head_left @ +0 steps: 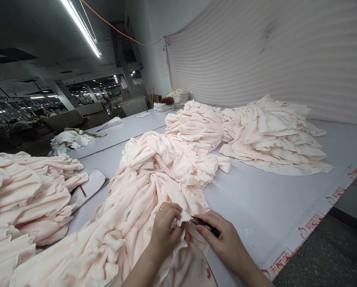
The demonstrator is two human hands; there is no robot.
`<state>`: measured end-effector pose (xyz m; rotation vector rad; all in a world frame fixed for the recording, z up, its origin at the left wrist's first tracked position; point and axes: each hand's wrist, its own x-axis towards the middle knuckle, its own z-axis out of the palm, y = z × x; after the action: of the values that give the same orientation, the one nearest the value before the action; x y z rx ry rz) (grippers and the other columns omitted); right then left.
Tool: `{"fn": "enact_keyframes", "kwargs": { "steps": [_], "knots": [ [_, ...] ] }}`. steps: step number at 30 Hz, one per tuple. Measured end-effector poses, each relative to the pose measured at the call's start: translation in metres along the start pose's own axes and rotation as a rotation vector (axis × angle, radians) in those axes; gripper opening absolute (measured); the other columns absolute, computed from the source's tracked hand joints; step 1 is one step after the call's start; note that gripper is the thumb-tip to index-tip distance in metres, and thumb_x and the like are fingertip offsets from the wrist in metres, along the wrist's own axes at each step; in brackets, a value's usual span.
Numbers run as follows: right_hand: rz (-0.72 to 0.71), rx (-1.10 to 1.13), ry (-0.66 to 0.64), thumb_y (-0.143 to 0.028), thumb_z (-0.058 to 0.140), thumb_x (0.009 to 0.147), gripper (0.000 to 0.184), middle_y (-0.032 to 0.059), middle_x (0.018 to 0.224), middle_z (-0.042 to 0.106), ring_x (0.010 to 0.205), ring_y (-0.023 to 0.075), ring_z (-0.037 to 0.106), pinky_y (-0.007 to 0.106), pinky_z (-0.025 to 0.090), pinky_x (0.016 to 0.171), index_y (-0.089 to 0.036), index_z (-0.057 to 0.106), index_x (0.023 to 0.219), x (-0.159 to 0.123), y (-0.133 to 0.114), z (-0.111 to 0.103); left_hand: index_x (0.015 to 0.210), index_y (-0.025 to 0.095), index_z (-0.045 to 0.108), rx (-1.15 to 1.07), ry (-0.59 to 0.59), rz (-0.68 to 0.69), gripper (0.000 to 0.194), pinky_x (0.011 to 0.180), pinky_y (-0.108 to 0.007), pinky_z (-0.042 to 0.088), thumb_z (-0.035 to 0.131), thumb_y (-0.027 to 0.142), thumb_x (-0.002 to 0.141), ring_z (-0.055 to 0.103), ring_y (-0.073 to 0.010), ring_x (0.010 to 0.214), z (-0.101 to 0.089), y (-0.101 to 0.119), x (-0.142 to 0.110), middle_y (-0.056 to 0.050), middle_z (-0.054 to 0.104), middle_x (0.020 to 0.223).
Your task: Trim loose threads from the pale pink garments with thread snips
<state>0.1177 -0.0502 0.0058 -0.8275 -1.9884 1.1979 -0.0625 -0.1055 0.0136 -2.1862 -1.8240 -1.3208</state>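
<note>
My left hand (166, 225) pinches the edge of a pale pink printed fabric piece (142, 199), which is bunched across the table in front of me. In my right hand (223, 239) is a pair of small dark thread snips (206, 225), with fingers closed around them. Their tips touch or lie very close to the fabric edge beside my left fingers. More of this pink cloth hangs in folds below both hands.
Stacked pink fabric lies at the left (26, 191) and at the back right (274, 135). A paper pad with a red pen (83, 190) rests between piles. Folded white cloths (178, 97) stand at the far end. The table's right edge (310, 227) carries red-printed tape.
</note>
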Motion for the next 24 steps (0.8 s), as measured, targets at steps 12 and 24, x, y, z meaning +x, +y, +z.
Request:
{"fn": "enact_keyframes", "kwargs": {
  "steps": [12, 24],
  "knots": [
    [0.052, 0.056, -0.007, -0.037, 0.050, 0.087, 0.027, 0.0068, 0.087, 0.069, 0.082, 0.0197, 0.063, 0.029, 0.049, 0.073, -0.020, 0.070, 0.091, -0.0029, -0.0027, -0.0057, 0.069, 0.021, 0.042, 0.005, 0.024, 0.013, 0.019, 0.065, -0.028, 0.044, 0.052, 0.005, 0.071, 0.055, -0.0167, 0.074, -0.0036, 0.0052, 0.0015, -0.004, 0.060, 0.079],
    [0.027, 0.052, 0.076, -0.035, 0.052, 0.086, 0.022, 0.0051, 0.089, 0.068, 0.084, 0.0196, 0.062, 0.029, 0.049, 0.075, -0.022, 0.068, 0.092, -0.0029, -0.0019, 0.0019, 0.070, 0.020, 0.042, -0.017, -0.012, -0.078, 0.016, 0.064, -0.027, 0.042, 0.053, 0.009, 0.074, 0.055, -0.0153, 0.070, -0.0066, 0.0086, -0.0004, -0.002, 0.059, 0.076]
  ]
}}
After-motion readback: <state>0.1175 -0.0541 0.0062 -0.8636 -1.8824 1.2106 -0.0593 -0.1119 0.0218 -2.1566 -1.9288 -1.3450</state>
